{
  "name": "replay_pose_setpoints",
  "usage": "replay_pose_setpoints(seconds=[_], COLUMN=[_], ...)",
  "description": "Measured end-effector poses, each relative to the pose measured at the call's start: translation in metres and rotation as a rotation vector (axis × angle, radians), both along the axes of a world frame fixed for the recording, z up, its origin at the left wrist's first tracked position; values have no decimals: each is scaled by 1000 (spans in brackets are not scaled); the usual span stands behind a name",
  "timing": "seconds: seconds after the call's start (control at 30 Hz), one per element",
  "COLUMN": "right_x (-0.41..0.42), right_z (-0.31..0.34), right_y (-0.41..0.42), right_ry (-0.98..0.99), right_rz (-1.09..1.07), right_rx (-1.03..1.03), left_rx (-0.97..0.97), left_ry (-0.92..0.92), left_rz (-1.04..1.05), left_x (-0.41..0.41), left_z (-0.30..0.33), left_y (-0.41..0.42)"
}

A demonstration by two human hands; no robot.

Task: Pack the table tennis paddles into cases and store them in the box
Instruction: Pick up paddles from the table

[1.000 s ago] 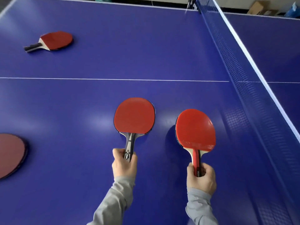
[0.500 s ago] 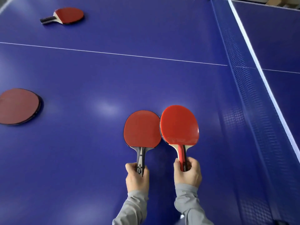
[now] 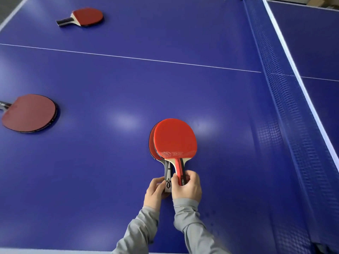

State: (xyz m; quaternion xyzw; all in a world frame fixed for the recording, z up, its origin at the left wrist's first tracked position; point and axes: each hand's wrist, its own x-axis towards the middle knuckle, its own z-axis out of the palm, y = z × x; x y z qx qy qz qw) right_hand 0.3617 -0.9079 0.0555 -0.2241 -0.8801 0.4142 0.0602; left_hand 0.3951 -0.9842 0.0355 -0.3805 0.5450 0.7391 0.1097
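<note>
Two red paddles are stacked above the blue table (image 3: 128,79). The bright red paddle (image 3: 175,138) with a red-striped handle lies on top. My right hand (image 3: 186,186) grips its handle. Under it, a darker red paddle (image 3: 151,142) with a grey and black handle shows only at its left rim. My left hand (image 3: 156,191) holds that handle. A third red paddle (image 3: 29,113) lies flat at the left edge. A fourth red paddle (image 3: 88,16) lies at the far left. No case or box is in view.
The blue net (image 3: 286,107) with a white top band runs along the right side. A white centre line (image 3: 128,56) crosses the table. The table's near edge is at the bottom of the view.
My hands came together. The bright red paddle slid left over the darker one, so the two now overlap almost fully. The view shifted, bringing the other two paddles further into frame.
</note>
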Motion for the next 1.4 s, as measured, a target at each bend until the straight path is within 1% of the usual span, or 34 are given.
replay_pose_setpoints(seconds=[0.1, 0.2, 0.4, 0.53, 0.77, 0.87, 1.03, 1.13, 1.23, 1.4], right_x=[-1, -2, 5, 8, 7, 4, 2, -1, -6, -6], right_z=[-4, -7, -14, -14, -7, -6, -3, -1, 0, 1], right_y=[-12, -16, -9, -2, 8, 12, 25, 32, 39, 65], right_ry=[-38, -53, -16, 13, 6, -17, -48, -82, -107, -68], right_rz=[1, 22, 197, 260, 325, 349, 424, 494, 544, 394], right_rx=[-14, -33, -73, -89, -103, -110, -83, -64, -56, -82], left_rx=[109, 157, 143, 103, 87, 11, -233, -355, -447, -582], left_ry=[14, 20, 32, 31, 27, 28, -62, -121, -223, -393], left_rz=[10, 8, -14, -33, -65, -126, -234, -244, -227, -232], left_x=[1, 2, 2, 2, 1, 2, 0, -7, -18, -36], left_z=[0, -1, -1, 0, 5, 10, 15, 15, 19, 21], left_y=[-4, -5, -6, -5, 1, 3, 16, 24, 33, 44])
